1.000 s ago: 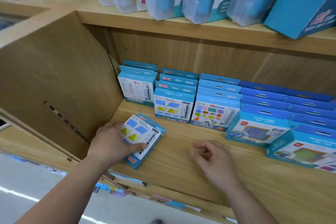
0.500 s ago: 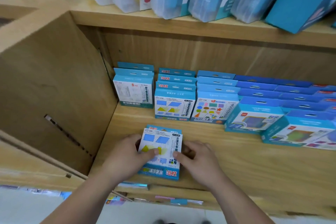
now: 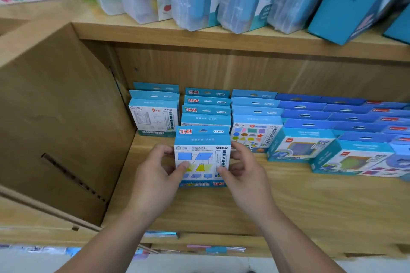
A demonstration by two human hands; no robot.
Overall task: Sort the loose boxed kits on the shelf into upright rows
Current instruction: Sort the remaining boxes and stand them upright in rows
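1. Where the brown cardboard side panel (image 3: 55, 128) closes off the left end, the light wooden shelf (image 3: 288, 201) has a bare strip between that wall and the left hand (image 3: 155, 175).
2. A short row of white-fronted blue boxes (image 3: 154, 115) stands upright at the back left, near the panel.
3. The left hand grips the left edge of the pale blue boxed kit with printed quadrilaterals (image 3: 202, 153), with its thumb on the front face and its fingers curled round the side.
4. This kit stands upright and faces out, just in front of a row of matching blue boxes (image 3: 206, 104) and hiding most of the front one.
5. The right hand (image 3: 246, 173) grips the kit's right edge in the same way, thumb low on the front.
6. Whether the kit's bottom edge rests on the shelf cannot be told.
7. Just to the right stands a row of boxes printed with coloured shapes (image 3: 255, 133), partly covered by the right hand.
8. Further right, darker blue boxes (image 3: 301, 146) run in rows out past the frame edge.
9. In front of all the rows the shelf board lies open to its front lip.
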